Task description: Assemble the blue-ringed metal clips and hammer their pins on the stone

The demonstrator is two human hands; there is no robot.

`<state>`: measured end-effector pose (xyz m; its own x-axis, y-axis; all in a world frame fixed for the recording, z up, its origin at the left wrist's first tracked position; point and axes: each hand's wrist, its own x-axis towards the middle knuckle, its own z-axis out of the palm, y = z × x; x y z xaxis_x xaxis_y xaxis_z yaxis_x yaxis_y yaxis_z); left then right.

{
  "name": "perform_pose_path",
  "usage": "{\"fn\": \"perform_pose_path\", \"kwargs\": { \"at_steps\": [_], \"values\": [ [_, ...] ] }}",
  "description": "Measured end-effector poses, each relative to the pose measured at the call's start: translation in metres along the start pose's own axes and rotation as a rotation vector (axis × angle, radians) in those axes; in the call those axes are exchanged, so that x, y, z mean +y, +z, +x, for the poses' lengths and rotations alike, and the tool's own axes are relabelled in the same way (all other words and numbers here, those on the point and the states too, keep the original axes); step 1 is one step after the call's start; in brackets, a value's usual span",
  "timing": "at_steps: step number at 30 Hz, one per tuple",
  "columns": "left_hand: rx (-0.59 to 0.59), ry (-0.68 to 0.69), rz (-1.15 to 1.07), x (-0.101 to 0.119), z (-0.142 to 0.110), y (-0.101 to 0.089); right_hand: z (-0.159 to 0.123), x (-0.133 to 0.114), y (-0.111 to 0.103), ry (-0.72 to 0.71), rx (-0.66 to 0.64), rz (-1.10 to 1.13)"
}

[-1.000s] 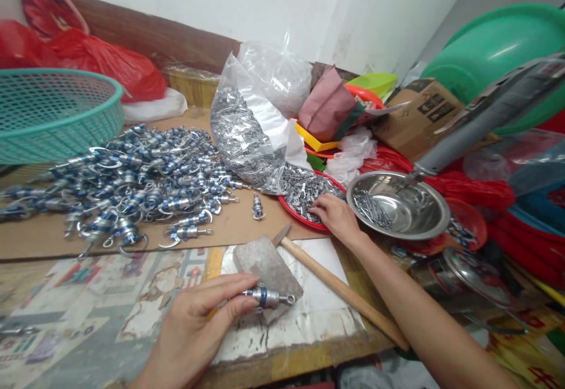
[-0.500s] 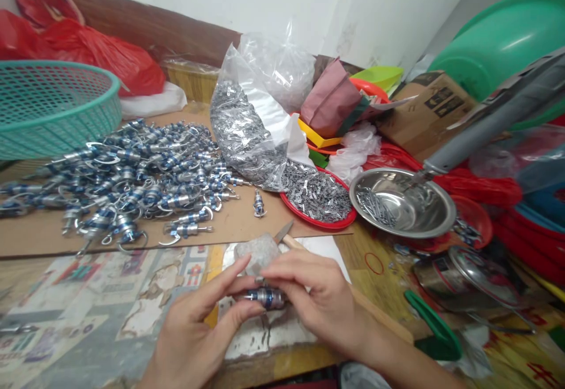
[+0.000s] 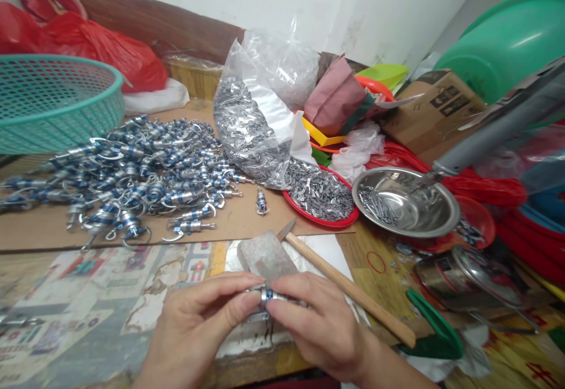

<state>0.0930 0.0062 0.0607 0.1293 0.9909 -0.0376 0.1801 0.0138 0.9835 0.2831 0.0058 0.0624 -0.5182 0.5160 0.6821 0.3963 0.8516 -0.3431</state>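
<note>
My left hand [image 3: 200, 324] and my right hand [image 3: 315, 324] meet at the table's near edge, both pinched on one small silver and blue metal fitting [image 3: 267, 296]. The fitting lies against a grey stone block [image 3: 265, 256]. A wooden-handled hammer [image 3: 348, 289] rests beside the block, its head near the stone. A heap of the same silver and blue fittings [image 3: 136, 177] covers the brown cardboard to the left. One single fitting [image 3: 262, 202] stands apart from the heap.
A red tray [image 3: 322, 196] and a clear plastic bag [image 3: 256, 124] hold small grey metal pieces. A steel bowl [image 3: 406, 202] with nails stands to the right. A teal basket [image 3: 53, 103] is at the far left, a green basin [image 3: 507, 42] at the back right.
My right hand left the red tray and came back to the fitting that my left hand holds on the stone. Both hands now pinch it closer together.
</note>
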Motion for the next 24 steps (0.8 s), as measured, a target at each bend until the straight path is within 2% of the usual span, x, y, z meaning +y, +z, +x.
{"fn": "perform_pose_path", "kwargs": {
  "at_steps": [2,6,10,12,14,16,17,19,21,24],
  "values": [
    [-0.019,0.013,0.073,0.003,-0.001,-0.001,0.000,0.003,-0.003,-0.075,-0.026,-0.045],
    [0.023,0.041,0.126,0.009,-0.001,-0.001,0.003,0.007,-0.007,-0.085,-0.002,-0.040],
    [-0.028,0.026,0.077,0.010,-0.002,0.000,0.002,0.003,-0.001,0.040,0.063,0.043],
    [-0.028,-0.026,-0.047,0.007,-0.005,0.002,0.003,-0.003,0.003,0.127,0.122,0.120],
    [0.025,-0.097,-0.222,0.003,-0.008,0.005,0.004,-0.009,0.004,0.206,0.167,0.199],
    [0.027,-0.158,-0.329,-0.003,-0.009,0.007,0.008,-0.009,0.001,0.273,0.100,0.261],
    [0.003,-0.175,-0.348,-0.006,-0.009,0.007,0.010,-0.004,-0.003,0.301,0.033,0.262],
    [-0.076,-0.203,-0.356,-0.011,-0.005,0.005,0.015,0.015,-0.014,0.392,-0.076,0.109],
    [-0.150,-0.242,-0.336,-0.014,0.000,0.002,0.020,0.045,-0.027,0.531,-0.083,-0.210],
    [-0.214,-0.276,-0.288,-0.015,0.006,-0.003,0.022,0.094,-0.044,0.666,-0.087,-0.450]
  ]
}}
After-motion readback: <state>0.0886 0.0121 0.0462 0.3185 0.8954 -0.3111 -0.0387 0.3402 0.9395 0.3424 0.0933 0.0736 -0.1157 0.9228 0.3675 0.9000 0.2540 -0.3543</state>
